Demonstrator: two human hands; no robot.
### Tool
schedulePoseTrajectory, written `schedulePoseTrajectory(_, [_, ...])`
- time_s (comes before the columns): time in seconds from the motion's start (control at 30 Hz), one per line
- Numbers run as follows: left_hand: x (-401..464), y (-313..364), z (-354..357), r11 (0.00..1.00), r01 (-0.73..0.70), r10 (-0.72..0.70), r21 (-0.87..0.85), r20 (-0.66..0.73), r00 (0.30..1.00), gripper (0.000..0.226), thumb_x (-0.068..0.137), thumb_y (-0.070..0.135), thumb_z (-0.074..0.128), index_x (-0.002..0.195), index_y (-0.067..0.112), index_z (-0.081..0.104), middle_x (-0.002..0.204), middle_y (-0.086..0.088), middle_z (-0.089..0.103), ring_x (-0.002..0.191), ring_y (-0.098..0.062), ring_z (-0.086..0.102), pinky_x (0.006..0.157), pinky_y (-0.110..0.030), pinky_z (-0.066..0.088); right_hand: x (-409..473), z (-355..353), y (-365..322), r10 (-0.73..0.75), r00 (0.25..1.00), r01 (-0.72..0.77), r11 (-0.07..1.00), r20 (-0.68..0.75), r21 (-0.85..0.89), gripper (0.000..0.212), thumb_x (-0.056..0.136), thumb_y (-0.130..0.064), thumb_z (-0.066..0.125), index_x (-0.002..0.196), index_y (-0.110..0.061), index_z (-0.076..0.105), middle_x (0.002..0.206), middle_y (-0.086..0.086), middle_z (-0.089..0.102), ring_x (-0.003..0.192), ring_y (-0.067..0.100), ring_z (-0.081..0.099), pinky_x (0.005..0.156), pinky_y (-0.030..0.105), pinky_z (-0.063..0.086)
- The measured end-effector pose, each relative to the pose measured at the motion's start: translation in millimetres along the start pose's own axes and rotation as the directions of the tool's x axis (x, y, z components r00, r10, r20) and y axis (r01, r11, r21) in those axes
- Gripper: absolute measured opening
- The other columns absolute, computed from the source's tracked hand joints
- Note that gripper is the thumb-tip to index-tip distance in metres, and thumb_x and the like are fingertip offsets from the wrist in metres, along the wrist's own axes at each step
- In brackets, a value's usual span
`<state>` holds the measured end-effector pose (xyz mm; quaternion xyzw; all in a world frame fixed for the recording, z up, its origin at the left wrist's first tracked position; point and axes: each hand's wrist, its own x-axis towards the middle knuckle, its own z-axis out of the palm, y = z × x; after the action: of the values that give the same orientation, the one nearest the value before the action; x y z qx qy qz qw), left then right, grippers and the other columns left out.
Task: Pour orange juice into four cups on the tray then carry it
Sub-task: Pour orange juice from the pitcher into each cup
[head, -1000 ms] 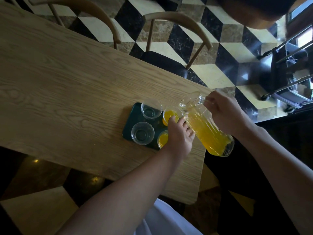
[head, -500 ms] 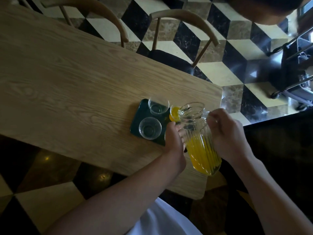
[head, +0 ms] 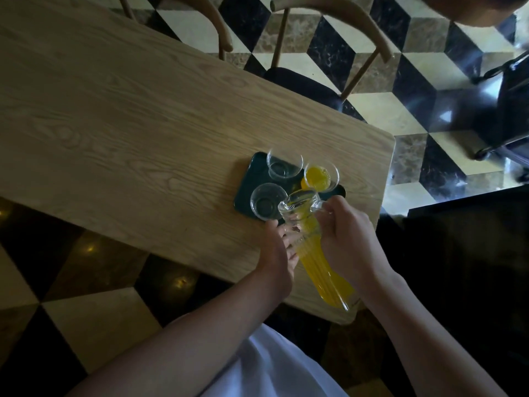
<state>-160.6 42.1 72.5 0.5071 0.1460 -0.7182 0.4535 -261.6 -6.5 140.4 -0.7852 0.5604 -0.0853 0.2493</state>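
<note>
A dark green tray (head: 249, 179) lies on the wooden table (head: 128, 124) near its right end. On it stand an empty clear cup at the back left (head: 284, 164), an empty cup at the front left (head: 267, 201) and a cup with orange juice at the back right (head: 320, 176). The fourth cup is hidden behind the pitcher. My right hand (head: 347, 239) grips the handle of a ribbed glass pitcher (head: 317, 247) of orange juice, tilted with its spout over the front left cup. My left hand (head: 279, 250) steadies the pitcher's side.
Two wooden chairs (head: 329, 50) stand at the table's far side on a black, cream and brown checkered floor. A dark metal cart (head: 509, 110) stands at the far right. The table's right edge and rounded corner (head: 386, 144) are close to the tray.
The pitcher has swung from the back right cup towards me and left, and now tips over the front left cup. My left hand has shifted from the tray's front cup onto the pitcher's side.
</note>
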Motion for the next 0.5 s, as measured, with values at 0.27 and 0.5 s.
schedulePoseTrajectory(0.27, [10.3,1.3,-21.0,0.988,0.074,-0.071,-0.136,0.025,0.997,0.051,0.102,0.047,0.028,0.123,0.014,0.059,0.131,-0.014,0.061,0.130,-0.032,0.049,0.112,-0.043,0.031,10.7,14.1,-17.3,0.062,0.996,-0.055,0.994,0.071,-0.096,0.017,0.100,-0.025,0.050,0.097,-0.011,0.058,0.080,-0.002,0.057,0.065,0.017,0.050,0.056,0.033,0.038])
schedulePoseTrajectory(0.5, [17.2,3.9,-27.4,0.971,0.123,-0.117,-0.204,0.039,0.992,0.058,0.102,0.046,0.027,0.145,0.011,0.046,0.141,-0.017,0.052,0.138,-0.033,0.042,0.116,-0.045,0.025,17.4,16.7,-28.4,0.078,0.991,-0.062,0.988,0.111,-0.141,0.018,0.102,-0.025,0.048,0.101,-0.010,0.057,0.082,-0.002,0.056,0.064,0.008,0.047,0.052,0.021,0.034])
